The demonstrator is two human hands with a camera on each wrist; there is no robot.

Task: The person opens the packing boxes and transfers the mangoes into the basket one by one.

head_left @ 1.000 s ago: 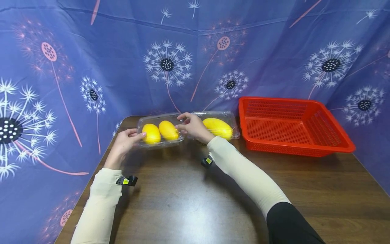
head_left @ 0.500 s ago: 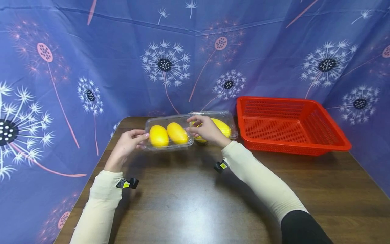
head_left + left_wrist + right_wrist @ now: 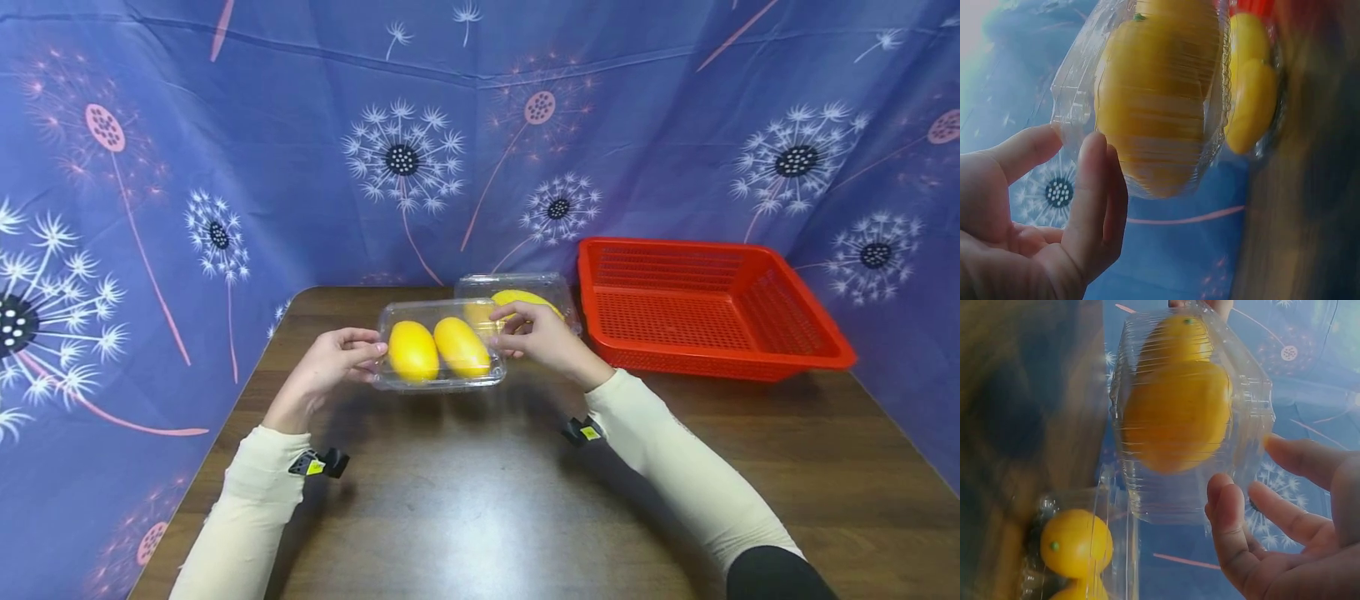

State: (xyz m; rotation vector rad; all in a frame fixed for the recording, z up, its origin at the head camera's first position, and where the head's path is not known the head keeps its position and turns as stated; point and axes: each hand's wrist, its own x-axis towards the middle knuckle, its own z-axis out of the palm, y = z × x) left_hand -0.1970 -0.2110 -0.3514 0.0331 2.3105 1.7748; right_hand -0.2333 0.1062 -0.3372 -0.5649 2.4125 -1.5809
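Observation:
A clear plastic fruit box [image 3: 442,385] with two oval yellow fruits, mango-like in shape, hangs above the table between my hands. My left hand [image 3: 341,367] pinches its left end between thumb and fingers, and my right hand [image 3: 543,340] pinches the right end. A small green stem spot shows on one yellow fruit [image 3: 1175,419] in the right wrist view. Behind the raised box, a second clear plastic box [image 3: 480,287] stands on the table, also holding yellow fruit [image 3: 525,297]. The raised box and my right hand partly cover it in the head view.
A red plastic basket [image 3: 716,360] with slotted walls stands at the back right, beside the second box. The brown wooden table [image 3: 480,500] runs back to a blue dandelion-print cloth [image 3: 300,167] hanging behind and at the sides.
Both hands have moved the held fruit box to the right and nearer to me, off the back left of the table. The second box and the basket stay put.

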